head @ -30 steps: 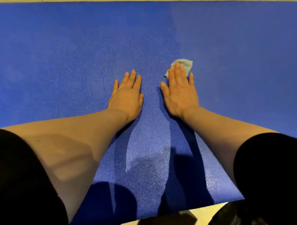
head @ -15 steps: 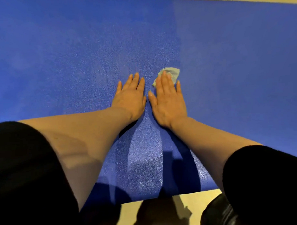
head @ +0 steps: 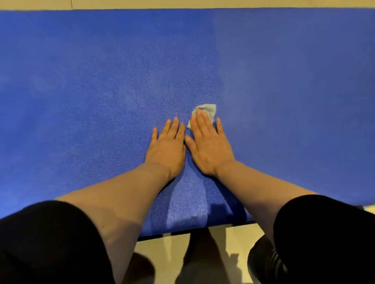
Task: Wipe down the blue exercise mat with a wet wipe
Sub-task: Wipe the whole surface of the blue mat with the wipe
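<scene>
On blue mat, 2 hands flat, side by side; left hand spread; right hand spread, fingers pressing wipe.

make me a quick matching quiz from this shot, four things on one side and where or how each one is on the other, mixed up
Things:
1. wet wipe
2. left hand
3. blue mat
4. black sleeves

States:
a. flat on the mat, nothing under it
b. at the bottom corners of the view
c. under the right hand's fingertips
d. spread over the pale floor

Pairs: 1-c, 2-a, 3-d, 4-b
</scene>
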